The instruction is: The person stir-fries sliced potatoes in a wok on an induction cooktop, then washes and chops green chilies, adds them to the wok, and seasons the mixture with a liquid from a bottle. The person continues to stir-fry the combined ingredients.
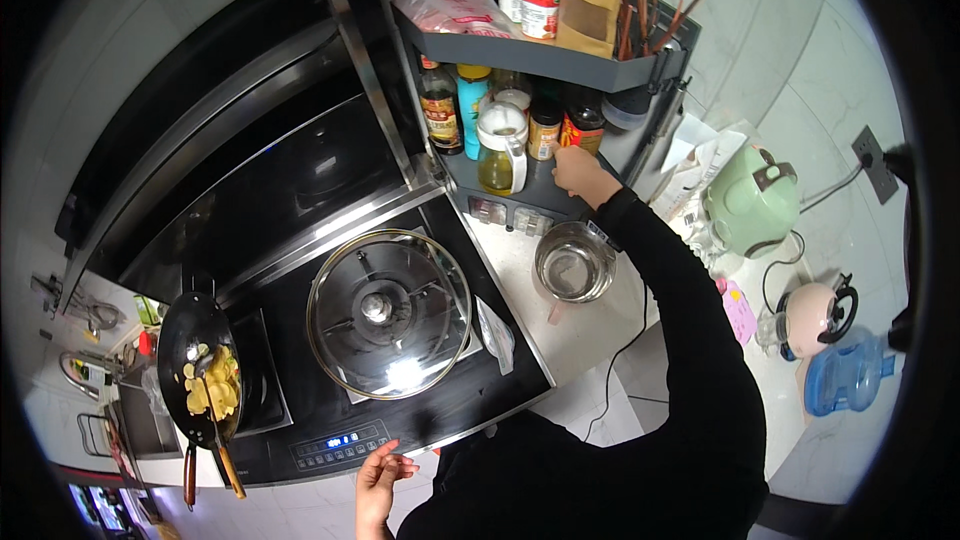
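Note:
My right hand (581, 174) reaches to the lower tier of the dark corner rack, right beside a small brown-capped seasoning jar (544, 131); whether its curled fingers grip anything is unclear. To its left stands a glass oil pot (501, 157) with a white handle, then a blue bottle with a yellow cap (472, 112). My left hand (381, 476) hangs at the stove's front edge near the control panel (341, 446), fingers loosely bent and holding nothing visible. A glass lid (337, 330) lies over the right burner. At the left, a black wok (184, 322) holds sliced yellow food and a wooden-handled spatula (225, 461).
A clear bowl (574, 266) stands on the counter under my right forearm. The rack's upper tier (525, 56) bears bottles and a paper pouch. A green appliance (754, 202), a pink kettle (810, 319) and a blue water jug (844, 382) stand at the right.

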Available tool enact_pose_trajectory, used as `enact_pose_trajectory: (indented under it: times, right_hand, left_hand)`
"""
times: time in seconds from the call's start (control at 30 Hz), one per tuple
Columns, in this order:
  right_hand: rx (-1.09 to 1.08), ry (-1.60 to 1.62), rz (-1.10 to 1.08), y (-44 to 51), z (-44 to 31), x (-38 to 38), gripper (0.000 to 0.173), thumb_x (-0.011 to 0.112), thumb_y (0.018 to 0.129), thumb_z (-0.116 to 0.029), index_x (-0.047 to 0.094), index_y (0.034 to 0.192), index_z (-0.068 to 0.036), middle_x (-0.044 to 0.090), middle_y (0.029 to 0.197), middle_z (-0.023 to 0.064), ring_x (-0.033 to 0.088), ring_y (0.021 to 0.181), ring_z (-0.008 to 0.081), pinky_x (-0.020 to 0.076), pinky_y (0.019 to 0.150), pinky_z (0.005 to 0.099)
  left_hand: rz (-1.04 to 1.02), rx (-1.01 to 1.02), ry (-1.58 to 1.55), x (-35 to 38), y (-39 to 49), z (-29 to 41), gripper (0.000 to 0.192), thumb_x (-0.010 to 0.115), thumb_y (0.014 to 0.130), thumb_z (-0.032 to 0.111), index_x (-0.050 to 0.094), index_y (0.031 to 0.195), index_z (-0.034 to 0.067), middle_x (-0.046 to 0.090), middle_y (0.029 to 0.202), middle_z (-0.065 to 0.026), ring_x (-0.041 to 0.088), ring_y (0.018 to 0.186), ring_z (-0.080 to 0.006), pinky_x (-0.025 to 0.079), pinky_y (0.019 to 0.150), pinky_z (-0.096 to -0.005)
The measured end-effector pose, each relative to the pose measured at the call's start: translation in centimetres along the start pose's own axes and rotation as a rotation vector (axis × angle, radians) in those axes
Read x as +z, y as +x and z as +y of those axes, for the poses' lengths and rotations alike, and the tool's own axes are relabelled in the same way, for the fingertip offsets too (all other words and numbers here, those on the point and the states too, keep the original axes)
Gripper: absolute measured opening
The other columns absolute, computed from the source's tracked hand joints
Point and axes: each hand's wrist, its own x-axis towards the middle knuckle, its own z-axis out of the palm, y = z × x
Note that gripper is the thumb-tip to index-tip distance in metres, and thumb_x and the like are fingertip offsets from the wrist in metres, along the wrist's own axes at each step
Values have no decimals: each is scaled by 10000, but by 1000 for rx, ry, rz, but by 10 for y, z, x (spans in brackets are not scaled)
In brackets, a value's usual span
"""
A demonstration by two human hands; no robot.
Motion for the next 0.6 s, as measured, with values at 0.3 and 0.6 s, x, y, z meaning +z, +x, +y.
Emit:
enact_pose_trajectory:
  times: [0.3, 0.6]
  right_hand:
    - [-98, -32, 565, 42, -33, -7, 562, 541, 714, 57, 397, 1253, -9, 471, 1114, 246, 624, 844, 351, 527, 703, 395]
    - [62, -213, 416, 82, -39, -7, 623, 548, 787, -140, 276, 1305, 72, 286, 1331, 360, 606, 977, 348, 539, 743, 368]
  left_hand:
    - [81, 37, -49, 22, -6, -3, 259, 448, 929, 60, 505, 1162, -38, 623, 787, -92, 628, 745, -174, 499, 705, -274]
    - [103, 9, -27, 29, -5, -5, 248, 458, 930, 73, 522, 1141, -40, 621, 774, -81, 621, 734, -161, 498, 705, -270]
